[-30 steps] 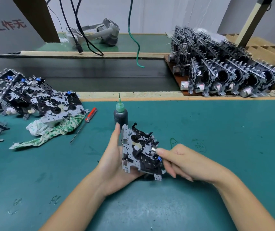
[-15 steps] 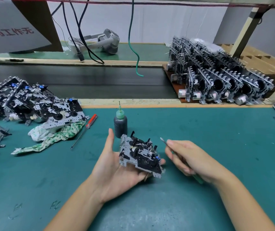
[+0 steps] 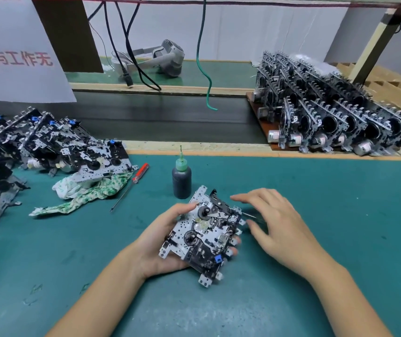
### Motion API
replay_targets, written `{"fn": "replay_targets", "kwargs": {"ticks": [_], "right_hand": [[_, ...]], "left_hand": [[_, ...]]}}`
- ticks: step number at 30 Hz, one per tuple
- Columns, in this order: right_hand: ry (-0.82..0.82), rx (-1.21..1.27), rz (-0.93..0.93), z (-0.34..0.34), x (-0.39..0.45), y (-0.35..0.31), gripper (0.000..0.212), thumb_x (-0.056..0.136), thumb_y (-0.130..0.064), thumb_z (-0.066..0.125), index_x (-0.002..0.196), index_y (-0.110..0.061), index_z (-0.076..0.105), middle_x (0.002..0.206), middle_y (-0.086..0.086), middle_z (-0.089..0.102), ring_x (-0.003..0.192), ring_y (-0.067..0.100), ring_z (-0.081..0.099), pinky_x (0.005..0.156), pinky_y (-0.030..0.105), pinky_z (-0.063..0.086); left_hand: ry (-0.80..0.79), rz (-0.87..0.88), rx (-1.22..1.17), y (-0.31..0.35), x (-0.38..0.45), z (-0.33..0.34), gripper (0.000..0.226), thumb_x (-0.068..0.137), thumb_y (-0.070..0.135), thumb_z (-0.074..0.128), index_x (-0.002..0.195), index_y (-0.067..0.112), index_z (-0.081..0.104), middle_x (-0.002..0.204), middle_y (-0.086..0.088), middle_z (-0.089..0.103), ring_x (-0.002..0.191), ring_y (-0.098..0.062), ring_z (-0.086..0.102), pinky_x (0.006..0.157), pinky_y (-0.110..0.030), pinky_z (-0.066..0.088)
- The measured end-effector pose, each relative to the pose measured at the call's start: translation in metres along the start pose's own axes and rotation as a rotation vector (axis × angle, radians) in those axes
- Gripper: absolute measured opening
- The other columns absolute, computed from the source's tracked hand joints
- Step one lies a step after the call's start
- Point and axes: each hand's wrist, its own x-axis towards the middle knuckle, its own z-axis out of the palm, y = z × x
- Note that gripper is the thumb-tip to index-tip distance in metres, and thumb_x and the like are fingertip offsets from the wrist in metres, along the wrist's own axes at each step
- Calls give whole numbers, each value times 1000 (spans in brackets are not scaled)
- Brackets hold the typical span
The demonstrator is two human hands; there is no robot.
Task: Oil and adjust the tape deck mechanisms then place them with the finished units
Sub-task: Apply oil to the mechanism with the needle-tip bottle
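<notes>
On the bench: left hand (image 3: 160, 242) cradles tape deck mechanism (image 3: 202, 233), fingers curled round it.
Right hand (image 3: 275, 227): grip relaxed, holding nothing visible.
Advice: keep it level; oil sparingly from the oil bottle (image 3: 181, 179).

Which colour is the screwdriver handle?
Red, seen in the head view: the screwdriver lies beside the rag.

the oil bottle (image 3: 181, 180) stands on the bench (image 3: 316, 203) just behind the left grip (image 3: 165, 242), unfinished mechanisms (image 3: 48, 147) far left, finished units (image 3: 335, 117) behind right.
</notes>
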Motion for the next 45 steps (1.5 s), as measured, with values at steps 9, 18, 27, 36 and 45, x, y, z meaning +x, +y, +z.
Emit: {"fn": "replay_targets", "kwargs": {"ticks": [9,18,27,36,45], "right_hand": [[274,442,157,6,35,-26,20,92,-10,57,101,-26,64,96,-11,63,97,8,57,86,25,43],[-87,509,299,20,105,-55,44,76,-30,78,115,-24,61,100,-8,58,91,11,55,87,26,44],[-318,559,367,34,125,-58,29,84,-16,71,110,-9,63,110,9,67,95,17,59,88,30,45],[184,820,463,-10,80,-40,15,99,-28,45,112,-28,37,88,0,50,55,15,51,41,16,38],[450,1380,574,-16,15,-23,23,71,-23,67,92,-17,61,60,4,58,44,9,43,37,16,32]], "left_hand": [[61,-8,51,3,7,0,55,81,29,68,125,-2,59,129,-29,54,117,-43,55,106,-47,39],[66,15,-35,3,9,-5,57,80,28,66,126,-5,56,131,-30,52,120,-45,51,112,-48,29],[79,-10,-44,1,11,-9,55,86,34,54,126,-2,58,135,-26,51,121,-43,51,113,-48,28],[50,-7,-18,-1,11,-13,59,85,38,54,129,-2,55,135,-30,48,123,-43,49,114,-47,26],[103,-21,-110,-1,14,-13,76,87,61,41,124,-2,60,131,-31,51,116,-45,55,104,-50,41]]}}
